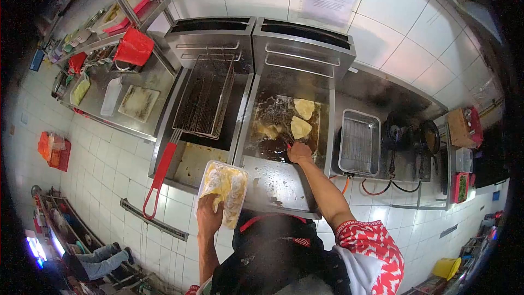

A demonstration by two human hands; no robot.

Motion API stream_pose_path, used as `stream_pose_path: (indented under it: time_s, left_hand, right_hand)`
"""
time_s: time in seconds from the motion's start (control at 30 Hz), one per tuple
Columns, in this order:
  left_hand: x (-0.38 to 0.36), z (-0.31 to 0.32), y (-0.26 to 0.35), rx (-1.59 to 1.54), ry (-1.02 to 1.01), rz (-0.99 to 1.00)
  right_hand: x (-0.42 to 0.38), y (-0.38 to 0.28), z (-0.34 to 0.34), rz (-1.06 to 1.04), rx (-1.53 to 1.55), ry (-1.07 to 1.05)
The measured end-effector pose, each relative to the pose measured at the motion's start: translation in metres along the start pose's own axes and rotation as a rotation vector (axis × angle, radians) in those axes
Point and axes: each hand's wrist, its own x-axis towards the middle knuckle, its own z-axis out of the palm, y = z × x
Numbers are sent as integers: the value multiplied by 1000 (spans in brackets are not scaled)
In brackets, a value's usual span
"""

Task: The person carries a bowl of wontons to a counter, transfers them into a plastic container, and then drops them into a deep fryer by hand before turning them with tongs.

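Note:
My left hand (209,216) is at the near-left side of a white tray (244,179), with its fingers bent onto a yellowish, white-dusted piece of food (220,184). More dusted pieces lie along the tray's right side. What supports the tray is hidden. My right hand (299,153) is closed around the red handle (289,145) of a utensil over the right fryer (273,183); its working end cannot be made out. Two pale yellow fried pieces, one at the back (304,108) and one nearer (300,128), float in the dark oil. Smaller pale bits (269,131) float to their left.
A wire fry basket (204,101) with a long red handle (158,177) rests over the left fryer. Right of the fryers stand a metal tray with a rack (359,142) and black pans (394,131). A steel shelf with a red container (134,47) is at left.

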Motion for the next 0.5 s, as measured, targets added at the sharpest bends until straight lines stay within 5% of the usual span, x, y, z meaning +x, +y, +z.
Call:
stream_pose_path:
  time_s: [0.5]
  left_hand:
    - [1, 2, -8, -33, 24, -4]
  right_hand:
    - [-27, -5, -8, 90, 63, -20]
